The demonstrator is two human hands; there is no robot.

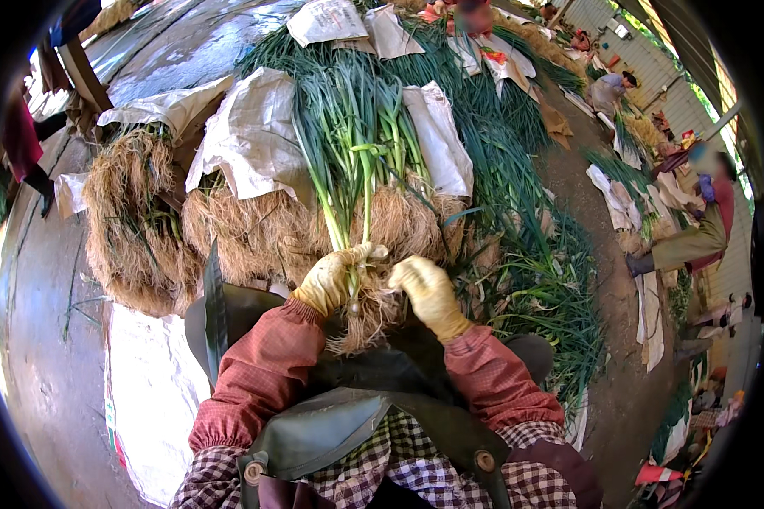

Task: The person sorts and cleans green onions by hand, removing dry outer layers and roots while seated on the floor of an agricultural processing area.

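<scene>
My left hand [327, 284], in a yellowish glove, is closed around the lower white stems of a few long green onions [367, 191]. Their green tops point away from me, and their tangle of pale brown roots [363, 321] hangs over my lap. Just right of these roots is my right hand [431, 297], gloved the same way, with its fingers curled together. Whatever is between those fingers is too small or blurred to make out. Beyond both hands lie thick bundles of green onions, their bushy roots [246, 229] facing me.
White woven sacks [250, 140] partly cover the bundles, and another sack [153, 390] lies at my left. Loose green onions [543, 288] spread along my right. A dark apron [331, 424] covers my lap. Other people [713, 212] work among more piles at the far right.
</scene>
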